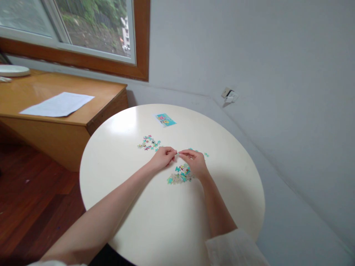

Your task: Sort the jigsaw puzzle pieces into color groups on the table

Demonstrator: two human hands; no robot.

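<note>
My left hand (164,157) and my right hand (195,162) meet fingertip to fingertip over the middle of the round table. Both are closed in a pinch. A tiny teal jigsaw piece (178,153) shows between the fingertips, its shape mostly hidden. Below my right hand lies a heap of loose jigsaw pieces (180,178), teal, white and greyish, partly covered by that hand. Behind my left hand sits another cluster of pieces (149,143) with pink and teal parts. A few teal pieces (206,154) lie just beyond my right hand.
A small picture card (165,120) lies toward the far side of the white round table (116,162). To the left stands a wooden desk (108,88) with a white sheet of paper (59,104). A wall socket (229,94) is behind the table at right.
</note>
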